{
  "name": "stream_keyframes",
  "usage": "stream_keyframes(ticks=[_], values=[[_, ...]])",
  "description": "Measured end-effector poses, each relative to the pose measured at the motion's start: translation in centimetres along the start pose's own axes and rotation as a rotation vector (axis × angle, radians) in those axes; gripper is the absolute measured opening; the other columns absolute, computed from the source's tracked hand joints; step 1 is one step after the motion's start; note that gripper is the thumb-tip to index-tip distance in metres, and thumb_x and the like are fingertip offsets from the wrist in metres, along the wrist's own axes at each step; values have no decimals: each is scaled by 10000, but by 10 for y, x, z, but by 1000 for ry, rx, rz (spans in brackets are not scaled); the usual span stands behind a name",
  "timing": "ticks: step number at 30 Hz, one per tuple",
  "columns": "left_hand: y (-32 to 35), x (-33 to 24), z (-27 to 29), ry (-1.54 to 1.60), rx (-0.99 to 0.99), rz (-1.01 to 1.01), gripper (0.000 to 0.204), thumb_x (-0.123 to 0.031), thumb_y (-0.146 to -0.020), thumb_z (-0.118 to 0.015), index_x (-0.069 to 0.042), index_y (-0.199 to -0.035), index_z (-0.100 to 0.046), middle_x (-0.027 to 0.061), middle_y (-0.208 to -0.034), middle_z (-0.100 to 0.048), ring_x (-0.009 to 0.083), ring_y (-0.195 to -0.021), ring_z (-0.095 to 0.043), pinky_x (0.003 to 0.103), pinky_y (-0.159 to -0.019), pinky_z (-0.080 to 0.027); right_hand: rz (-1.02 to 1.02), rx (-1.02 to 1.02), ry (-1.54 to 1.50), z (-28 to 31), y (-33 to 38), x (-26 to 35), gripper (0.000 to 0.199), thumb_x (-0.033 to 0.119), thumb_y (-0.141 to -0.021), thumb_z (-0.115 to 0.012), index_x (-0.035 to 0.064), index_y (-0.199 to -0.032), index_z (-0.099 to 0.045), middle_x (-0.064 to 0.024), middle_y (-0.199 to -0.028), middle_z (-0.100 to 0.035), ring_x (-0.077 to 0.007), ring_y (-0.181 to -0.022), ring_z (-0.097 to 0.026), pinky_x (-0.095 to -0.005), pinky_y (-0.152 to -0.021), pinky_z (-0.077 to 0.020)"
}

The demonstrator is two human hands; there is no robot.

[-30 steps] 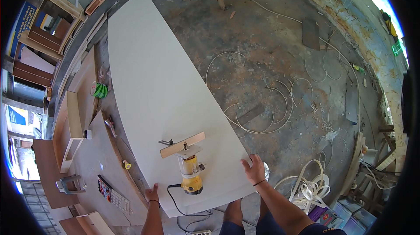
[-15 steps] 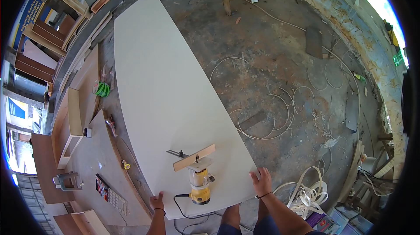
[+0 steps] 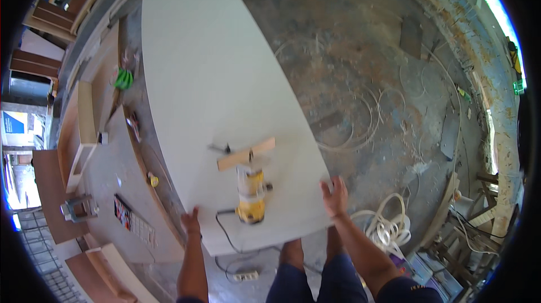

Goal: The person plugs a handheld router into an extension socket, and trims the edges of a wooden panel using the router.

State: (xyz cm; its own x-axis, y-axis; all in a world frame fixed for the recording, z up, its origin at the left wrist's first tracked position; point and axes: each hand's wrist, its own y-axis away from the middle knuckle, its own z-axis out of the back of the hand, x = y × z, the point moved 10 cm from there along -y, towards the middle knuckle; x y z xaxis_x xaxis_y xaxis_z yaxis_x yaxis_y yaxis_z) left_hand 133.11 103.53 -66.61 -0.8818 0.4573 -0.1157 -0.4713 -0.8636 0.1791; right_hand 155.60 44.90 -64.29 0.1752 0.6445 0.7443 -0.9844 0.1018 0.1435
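"Which stage is this?"

"Positioning the long, pale, flat board (image 3: 225,77), I'd judge. Its near end is by the person's legs, and it stretches away beside the brown-edged panel (image 3: 146,190)."

"And the hands?"

"The right hand (image 3: 336,197) is at the right edge, thumb and fingers spread wide. The left hand (image 3: 191,223) is at the left edge, thumb up; I can't tell whether it grips."

"What's riding on top?"

"A yellow-and-black, cylindrical power router (image 3: 251,197) with a straight, light-wood strip (image 3: 234,160) at its far end."

"So what does the next move need?"

"Firm, even holds, I'd say, keeping the board level so the router doesn't slide, and slack in the thin black cord (image 3: 224,229)."
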Motion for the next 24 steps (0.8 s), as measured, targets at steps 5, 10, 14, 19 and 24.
stream_keyframes(ticks=[5,10,14,19,24], values=[[-23,-6,15,-5,133,112,769,-668,-657,-753,54,-867,-599,224,-844,-625,367,-837,-627,458,-748,-497,23,39,6,-15,-15,11,371,303,-854,-684,-12,-999,-553,-209,-930,-580,-407,-886,-562,-461,-769,-461],[45,-156,55,461,-96,-363,535,-292,-807,-756,3,-1208,-559,168,-1189,-593,313,-1113,-559,418,-1005,-426,-9,26,-42,6,-4,21,413,236,-830,-689,-16,-1119,-537,-200,-1035,-564,-381,-992,-540,-444,-855,-441],[152,-299,65,371,135,-792,694,-277,-723,-825,3,-1269,-500,180,-1230,-582,312,-1176,-547,401,-1000,-432,122,-68,-14,46,21,33,435,143,-803,-673,-7,-1183,-522,-192,-1131,-553,-383,-1073,-511,-446,-937,-405],[154,-323,56,350,212,-434,866,-350,-570,-910,9,-1209,-450,178,-1078,-644,316,-975,-652,430,-817,-534,177,86,-95,66,78,50,378,135,-813,-667,-2,-1139,-534,-204,-1140,-544,-374,-1069,-518,-436,-952,-413],[157,-319,58,499,308,-499,764,-308,-570,-914,4,-1125,-492,146,-967,-657,265,-844,-670,376,-736,-558,363,315,-247,75,130,75,285,82,-793,-672,39,-1061,-584,-128,-1042,-608,-338,-1004,-561,-429,-885,-443]])
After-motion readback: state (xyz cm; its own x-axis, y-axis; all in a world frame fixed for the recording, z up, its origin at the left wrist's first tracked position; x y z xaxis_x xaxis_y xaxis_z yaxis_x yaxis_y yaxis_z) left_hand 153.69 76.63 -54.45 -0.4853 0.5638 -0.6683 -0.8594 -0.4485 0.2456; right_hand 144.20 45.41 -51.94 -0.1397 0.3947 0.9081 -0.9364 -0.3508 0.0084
